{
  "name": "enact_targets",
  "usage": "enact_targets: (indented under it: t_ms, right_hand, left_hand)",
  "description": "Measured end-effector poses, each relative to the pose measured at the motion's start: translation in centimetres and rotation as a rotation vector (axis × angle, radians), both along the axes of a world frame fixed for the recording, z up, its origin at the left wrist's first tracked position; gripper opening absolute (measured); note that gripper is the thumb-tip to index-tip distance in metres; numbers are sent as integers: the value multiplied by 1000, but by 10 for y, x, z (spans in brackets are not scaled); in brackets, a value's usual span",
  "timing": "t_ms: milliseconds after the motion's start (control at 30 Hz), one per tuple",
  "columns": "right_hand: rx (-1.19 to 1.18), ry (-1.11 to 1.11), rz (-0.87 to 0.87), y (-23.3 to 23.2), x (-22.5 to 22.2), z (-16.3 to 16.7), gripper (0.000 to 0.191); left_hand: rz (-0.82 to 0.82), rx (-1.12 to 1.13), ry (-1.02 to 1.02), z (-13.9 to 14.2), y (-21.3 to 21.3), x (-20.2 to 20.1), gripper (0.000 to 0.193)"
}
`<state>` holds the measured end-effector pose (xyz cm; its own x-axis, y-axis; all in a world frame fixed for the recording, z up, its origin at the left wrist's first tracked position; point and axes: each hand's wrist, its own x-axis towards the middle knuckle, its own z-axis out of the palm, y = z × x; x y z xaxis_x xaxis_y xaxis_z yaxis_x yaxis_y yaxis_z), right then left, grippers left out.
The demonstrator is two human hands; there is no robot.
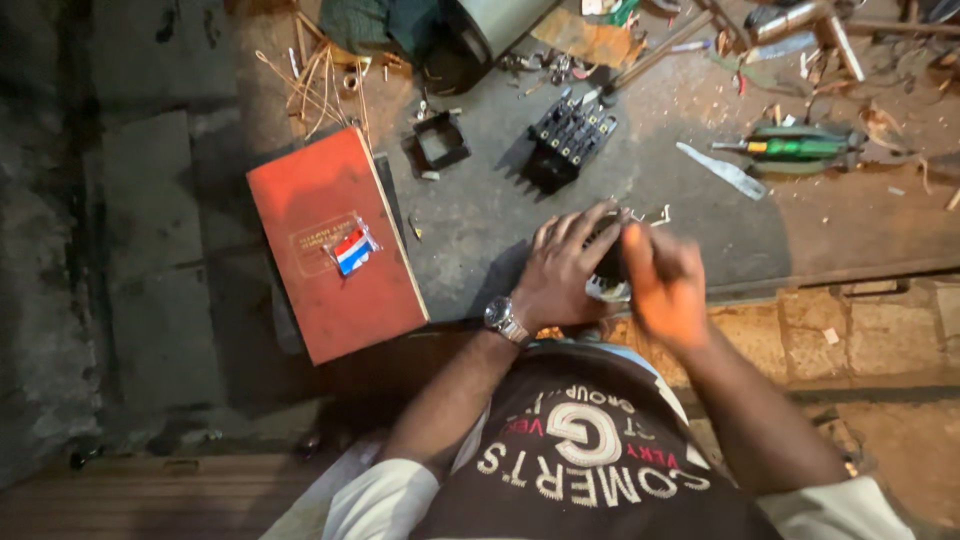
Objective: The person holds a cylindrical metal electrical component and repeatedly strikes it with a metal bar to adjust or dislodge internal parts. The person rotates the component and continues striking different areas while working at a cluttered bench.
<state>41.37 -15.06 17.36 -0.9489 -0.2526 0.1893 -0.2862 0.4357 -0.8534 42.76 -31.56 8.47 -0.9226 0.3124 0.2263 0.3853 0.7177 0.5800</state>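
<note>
Small dark component with pale metal base [607, 275], enclosed between fingers of left hand [562, 272] and blurred right hand [665, 285]; left fingers spread, curled over it; right-hand grip indistinct. Black terminal block [570, 138] beyond fingertips; red book [335, 240] left.

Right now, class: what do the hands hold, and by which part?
A small dark part, gripped on its left side by the left hand; the blurred right hand covers its right.

Dim grey concrete floor [150, 250], warm light on stone slabs [860, 330].
</note>
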Motion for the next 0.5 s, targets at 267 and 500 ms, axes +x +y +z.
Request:
enact_targets:
  t_ms: [267, 500]
  right_hand:
    - [-12, -113, 256, 5, -1, 16, 24]
    - [-68, -56, 160, 14, -5, 0, 29]
  left_hand:
    - [-15, 2, -14, 5, 1, 0, 110]
    - [-6, 16, -11, 7, 6, 2, 112]
